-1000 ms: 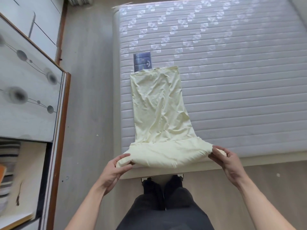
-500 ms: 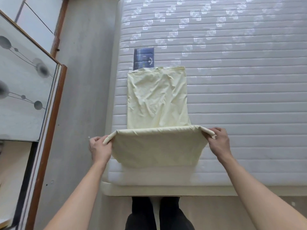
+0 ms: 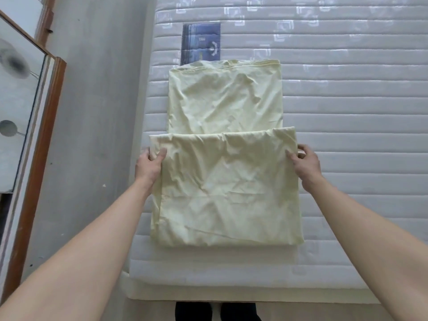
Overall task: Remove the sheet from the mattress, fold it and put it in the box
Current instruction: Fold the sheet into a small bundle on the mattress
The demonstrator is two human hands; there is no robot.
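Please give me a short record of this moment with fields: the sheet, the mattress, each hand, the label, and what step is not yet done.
sheet: pale yellow sheet, lying on the mattress, near part folded over the far part
mattress: bare quilted mattress, no cover on it
left hand: left hand grips the folded layer's left far corner
right hand: right hand holds the right far corner
label: blue label just beyond the sheet's far edge
not yet done: folding unfinished; no box in view

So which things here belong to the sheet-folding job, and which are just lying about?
Job:
- pale yellow sheet, partly folded
- mattress under it
- left hand and right hand, gripping the fold's corners

Lying about:
- blue label on the mattress
- mirrored cabinet door
- grey floor

No box in view.
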